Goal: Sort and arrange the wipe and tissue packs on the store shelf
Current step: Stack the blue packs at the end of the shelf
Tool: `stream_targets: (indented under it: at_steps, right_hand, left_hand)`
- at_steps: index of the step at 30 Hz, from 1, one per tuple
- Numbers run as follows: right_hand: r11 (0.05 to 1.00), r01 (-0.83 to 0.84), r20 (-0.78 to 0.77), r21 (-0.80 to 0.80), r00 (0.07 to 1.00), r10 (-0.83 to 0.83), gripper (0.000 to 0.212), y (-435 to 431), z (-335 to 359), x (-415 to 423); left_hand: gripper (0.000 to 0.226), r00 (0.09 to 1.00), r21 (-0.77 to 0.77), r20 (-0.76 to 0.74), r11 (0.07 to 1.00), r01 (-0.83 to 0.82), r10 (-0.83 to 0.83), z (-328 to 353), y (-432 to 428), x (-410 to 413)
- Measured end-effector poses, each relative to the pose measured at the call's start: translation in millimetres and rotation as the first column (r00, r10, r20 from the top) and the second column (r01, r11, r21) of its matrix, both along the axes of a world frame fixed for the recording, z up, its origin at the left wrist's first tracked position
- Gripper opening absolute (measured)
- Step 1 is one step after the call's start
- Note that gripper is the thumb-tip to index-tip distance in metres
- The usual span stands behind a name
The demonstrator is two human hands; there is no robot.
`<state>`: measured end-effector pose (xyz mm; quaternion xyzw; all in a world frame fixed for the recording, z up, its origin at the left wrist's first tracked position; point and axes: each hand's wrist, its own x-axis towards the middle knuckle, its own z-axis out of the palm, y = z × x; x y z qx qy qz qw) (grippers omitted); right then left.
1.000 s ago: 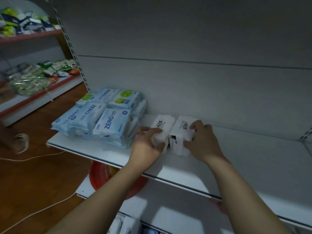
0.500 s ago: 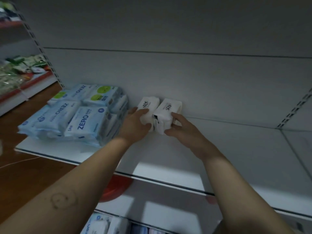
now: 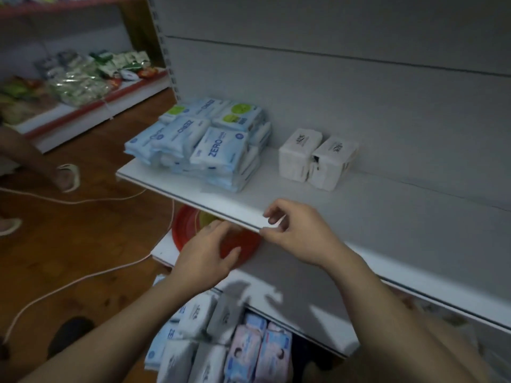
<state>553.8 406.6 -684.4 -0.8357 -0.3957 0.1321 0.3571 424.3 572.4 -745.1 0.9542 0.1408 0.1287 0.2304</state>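
Two white tissue packs (image 3: 316, 158) stand side by side against the back panel of the white shelf (image 3: 345, 214). To their left lies a stack of blue ZERO wipe packs (image 3: 204, 145). My left hand (image 3: 206, 251) hovers below the shelf's front edge, fingers relaxed and holding nothing. My right hand (image 3: 294, 230) is in front of the shelf edge, its fingers loosely curled and empty. Both hands are well clear of the packs. On the lowest level lie several white, blue and pink packs (image 3: 221, 346).
A red plate (image 3: 190, 230) rests on the shelf below. White cables (image 3: 83, 280) cross the wooden floor at left. Another person's sandalled foot (image 3: 66, 176) stands there. A red-edged shelf (image 3: 83, 87) with mixed goods is at far left.
Both hands have let go of the two white tissue packs and drawn back to the shelf's front edge. The packs stay at the back panel. The view has tilted down.
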Motion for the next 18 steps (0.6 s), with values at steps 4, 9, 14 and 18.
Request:
stream_targets:
  at_steps: [4,9,14,18]
  right_hand:
    - [0.944,-0.194,-0.020,-0.267,0.980,0.196,0.030,19,-25,-25]
    - [0.778,-0.352,-0.116,-0.520,0.932,0.344,0.043,43,-86,-54]
    - [0.580,-0.392,-0.198,-0.714,0.907,0.371,0.060,60,-168,-87]
    - [0.471,-0.362,-0.232,-0.804,0.921,0.313,0.072,58,-218,-104]
  left_hand:
    - [0.036,0.976,-0.021,-0.181,0.992,-0.125,0.119,-32,33,-50]
    - [0.046,0.851,-0.081,-0.483,0.957,-0.280,0.208,-90,55,-103]
    - [0.068,0.664,-0.137,-0.716,0.891,-0.433,0.213,-151,51,-144]
    - [0.072,0.577,-0.078,-0.771,0.859,-0.507,0.270,-189,42,-166]
